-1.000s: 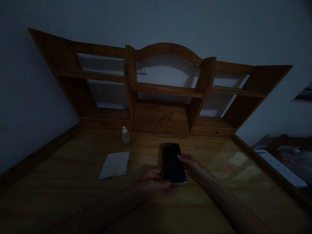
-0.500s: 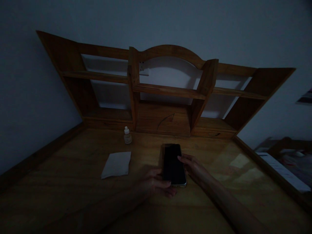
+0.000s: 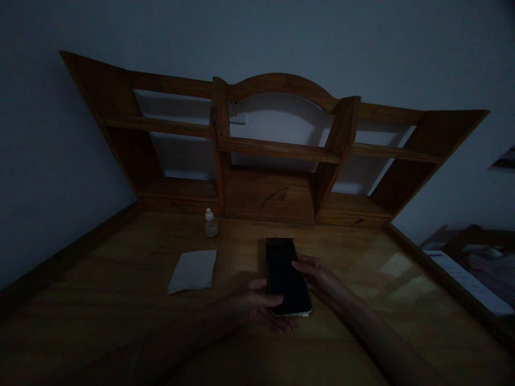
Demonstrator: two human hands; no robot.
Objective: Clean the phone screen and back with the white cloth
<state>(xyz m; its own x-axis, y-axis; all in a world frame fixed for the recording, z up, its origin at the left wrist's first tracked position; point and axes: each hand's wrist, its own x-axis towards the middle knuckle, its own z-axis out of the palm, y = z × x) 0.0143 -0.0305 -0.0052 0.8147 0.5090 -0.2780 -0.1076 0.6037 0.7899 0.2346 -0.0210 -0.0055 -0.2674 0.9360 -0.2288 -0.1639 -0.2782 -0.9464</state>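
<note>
A dark-screened smartphone (image 3: pixel 287 281) is held over the wooden desk between both hands, its near end tilted a little to the right. My left hand (image 3: pixel 261 304) is closed on its lower left side, thumb on the screen and fingers underneath. From the right, my right hand (image 3: pixel 316 272) grips the other edge with its thumb over the glass; its remaining fingers are partly hidden. Left of the phone lies a folded white cloth or tissue (image 3: pixel 193 271). A small bottle with a white cap (image 3: pixel 211 224) stands upright behind it.
The wooden desk (image 3: pixel 132 257) has a shelf unit (image 3: pixel 277 151) along its back, against the wall. A raised edge (image 3: pixel 446 284) runs down the right side. Past it are a white flat object (image 3: pixel 470 281) and some fabric. The room is dim.
The phone has come slightly nearer to me, and its near end has swung a bit to the right. My left hand has moved slightly down with it; the bottle and white cloth or tissue stay put.
</note>
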